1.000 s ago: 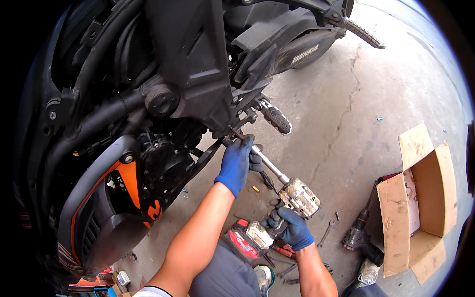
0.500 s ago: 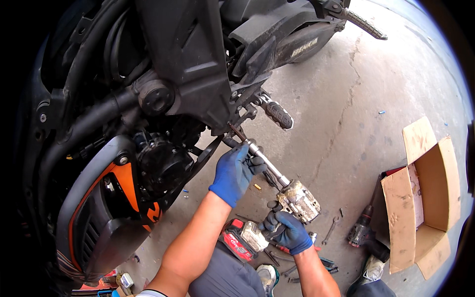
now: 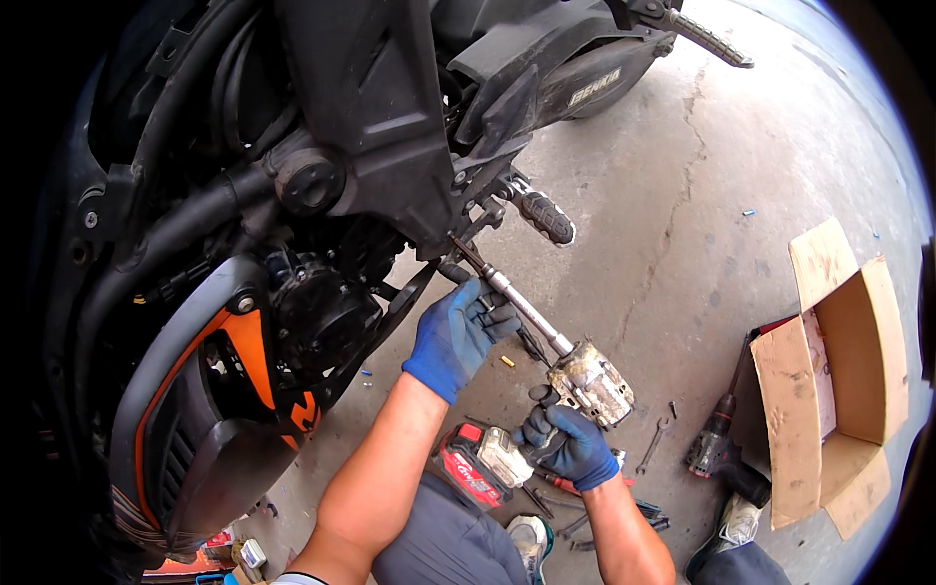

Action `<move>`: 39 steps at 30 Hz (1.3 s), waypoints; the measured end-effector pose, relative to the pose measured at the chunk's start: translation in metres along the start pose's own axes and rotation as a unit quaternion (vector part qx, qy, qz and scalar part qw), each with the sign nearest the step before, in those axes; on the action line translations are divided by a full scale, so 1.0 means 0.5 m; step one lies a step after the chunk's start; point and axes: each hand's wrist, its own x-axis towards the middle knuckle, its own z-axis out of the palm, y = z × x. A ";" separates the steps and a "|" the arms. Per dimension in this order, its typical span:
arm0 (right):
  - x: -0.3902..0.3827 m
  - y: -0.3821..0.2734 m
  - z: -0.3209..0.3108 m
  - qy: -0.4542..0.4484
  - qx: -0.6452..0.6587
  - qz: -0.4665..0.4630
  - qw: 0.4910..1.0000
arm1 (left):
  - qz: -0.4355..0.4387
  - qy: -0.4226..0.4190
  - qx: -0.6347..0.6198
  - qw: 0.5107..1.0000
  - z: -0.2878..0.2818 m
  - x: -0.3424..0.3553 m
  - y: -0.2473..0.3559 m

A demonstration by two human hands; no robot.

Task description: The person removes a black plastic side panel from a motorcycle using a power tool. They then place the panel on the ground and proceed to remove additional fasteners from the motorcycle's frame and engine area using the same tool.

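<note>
My right hand (image 3: 577, 448), in a blue and grey work glove, is closed round the grip of a worn cordless impact wrench (image 3: 590, 382) with a red and black battery (image 3: 473, 463). A long silver extension bar (image 3: 526, 310) runs from the wrench up to a dark, slim bit (image 3: 470, 255). Its tip meets the lower corner of the motorcycle's black side panel (image 3: 400, 166). My left hand (image 3: 456, 336), gloved alike, is beside the bar's upper end, with thumb and half-curled fingers apart. Whether its fingertips touch the bar is hard to see.
A ribbed footpeg (image 3: 544, 216) juts out just beyond the bit. On the concrete floor at right lie an open cardboard box (image 3: 795, 419), a cordless drill (image 3: 717, 444) and a spanner (image 3: 653, 447). Several hand tools lie near my shoes. The orange-trimmed fairing (image 3: 185, 390) stands at left.
My left hand has loosened from the extension bar and shifted slightly down beside it. The right hand still holds the impact wrench, with the bit at the panel's corner. The view has shifted slightly.
</note>
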 end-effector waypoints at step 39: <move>-0.016 -0.055 -0.033 0.017 -0.044 0.029 0.998 | 0.215 0.163 0.129 0.954 0.037 0.042 0.038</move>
